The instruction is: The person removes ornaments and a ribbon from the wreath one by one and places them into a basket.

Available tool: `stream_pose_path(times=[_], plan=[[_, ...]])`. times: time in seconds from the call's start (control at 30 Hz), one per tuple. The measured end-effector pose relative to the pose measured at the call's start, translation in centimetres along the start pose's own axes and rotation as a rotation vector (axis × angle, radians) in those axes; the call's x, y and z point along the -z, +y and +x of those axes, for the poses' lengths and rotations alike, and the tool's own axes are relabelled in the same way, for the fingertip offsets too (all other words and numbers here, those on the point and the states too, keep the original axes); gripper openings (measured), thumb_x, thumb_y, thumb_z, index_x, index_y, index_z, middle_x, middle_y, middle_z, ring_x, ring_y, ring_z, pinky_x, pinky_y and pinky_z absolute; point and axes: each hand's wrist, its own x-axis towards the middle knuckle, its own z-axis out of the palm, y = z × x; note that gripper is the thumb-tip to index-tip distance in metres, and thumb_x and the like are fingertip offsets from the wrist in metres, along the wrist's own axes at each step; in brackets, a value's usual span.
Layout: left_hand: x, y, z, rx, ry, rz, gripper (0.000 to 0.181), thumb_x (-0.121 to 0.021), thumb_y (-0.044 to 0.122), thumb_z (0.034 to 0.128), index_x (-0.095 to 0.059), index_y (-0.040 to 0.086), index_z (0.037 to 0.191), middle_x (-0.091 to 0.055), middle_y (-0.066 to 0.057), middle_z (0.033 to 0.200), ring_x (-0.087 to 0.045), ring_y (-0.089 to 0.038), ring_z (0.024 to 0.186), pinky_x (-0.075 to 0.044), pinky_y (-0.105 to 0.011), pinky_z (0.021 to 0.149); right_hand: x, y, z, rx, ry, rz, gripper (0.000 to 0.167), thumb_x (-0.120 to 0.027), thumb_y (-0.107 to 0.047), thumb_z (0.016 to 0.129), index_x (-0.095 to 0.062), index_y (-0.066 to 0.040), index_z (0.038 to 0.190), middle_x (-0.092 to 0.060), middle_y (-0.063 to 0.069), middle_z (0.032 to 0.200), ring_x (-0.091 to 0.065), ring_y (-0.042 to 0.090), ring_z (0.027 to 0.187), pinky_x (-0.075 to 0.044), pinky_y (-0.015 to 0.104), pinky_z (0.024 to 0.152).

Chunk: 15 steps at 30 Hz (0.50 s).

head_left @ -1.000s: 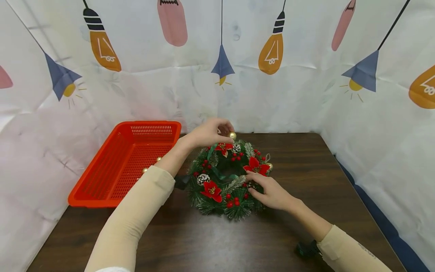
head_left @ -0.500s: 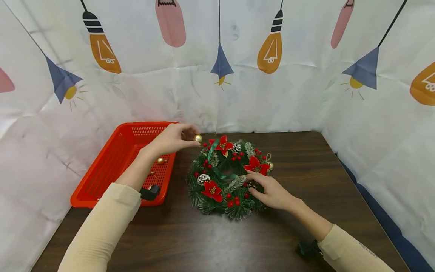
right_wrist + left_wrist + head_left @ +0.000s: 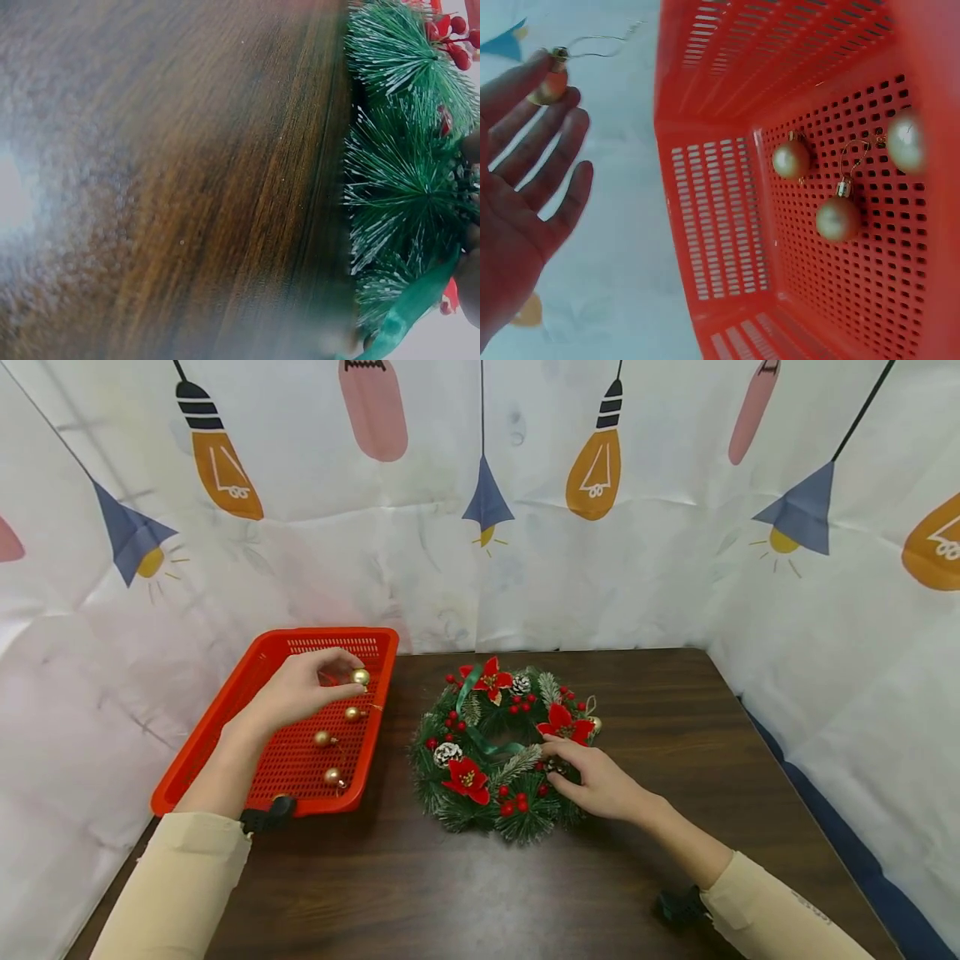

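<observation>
My left hand (image 3: 296, 687) pinches a gold ball ornament (image 3: 361, 677) between thumb and fingertips, above the right part of the red basket. In the left wrist view that ornament (image 3: 551, 87) has a thin wire loop trailing from its cap. Several other gold balls (image 3: 332, 776) lie on the basket's perforated floor. My right hand (image 3: 600, 783) rests on the right front of a green wreath (image 3: 457, 806), fingers and thumb spread around a small pinecone (image 3: 556, 767). Red poinsettias (image 3: 467, 780), red berries, frosted pinecones and a green ribbon (image 3: 472, 689) decorate the wreath. One gold ball (image 3: 595, 725) hangs at its right edge.
The red basket (image 3: 167, 787) stands at the left of the dark wooden table (image 3: 480, 893), with the wreath to its right. Behind the table hangs a white printed curtain (image 3: 420, 577). Dark straps (image 3: 678, 908) sit around both wrists.
My left hand has moved left, from above the wreath's back edge to over the basket, carrying the gold ball ornament. My right hand stays on the wreath.
</observation>
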Motion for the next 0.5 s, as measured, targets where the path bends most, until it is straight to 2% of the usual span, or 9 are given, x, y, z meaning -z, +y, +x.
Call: stream_pose_path(times=[0.1, 0.33, 0.5], plan=[[0.6, -0.7, -0.9, 0.032, -0.006, 0.011, 0.033, -0.078, 0.034, 0.0939, -0.069, 0.016, 0.120, -0.068, -0.001, 0.109, -0.062, -0.021, 0.101, -0.049, -0.044, 0.088, 0.0, -0.2, 0.1, -0.004, -0.006, 0.006, 0.033, -0.068, -0.011, 0.100, -0.062, -0.011, 0.133, -0.053, 0.018, 0.149, -0.054, 0.027, 0.134, -0.049, 0.051, 0.102], [1.3, -1.9, -2.6, 0.031, -0.066, 0.052, 0.036, -0.077, 0.033, 0.0947, -0.068, 0.011, 0.122, -0.068, -0.006, 0.111, -0.061, -0.025, 0.102, -0.051, -0.045, 0.085, 0.0, -0.1, 0.1, -0.004, -0.008, -0.003, 0.033, -0.067, -0.011, 0.100, -0.062, -0.012, 0.133, -0.053, 0.018, 0.148, -0.054, 0.028, 0.134, -0.049, 0.052, 0.102], [1.5, -2.6, -3.4, 0.039, -0.076, 0.050, 0.038, -0.076, 0.031, 0.0962, -0.068, 0.008, 0.125, -0.068, -0.008, 0.116, -0.061, -0.026, 0.105, -0.050, -0.047, 0.087, 0.1, -0.2, 0.2, -0.001, -0.012, -0.001, 0.033, -0.068, -0.011, 0.099, -0.062, -0.011, 0.132, -0.055, 0.018, 0.147, -0.054, 0.028, 0.134, -0.048, 0.051, 0.103]])
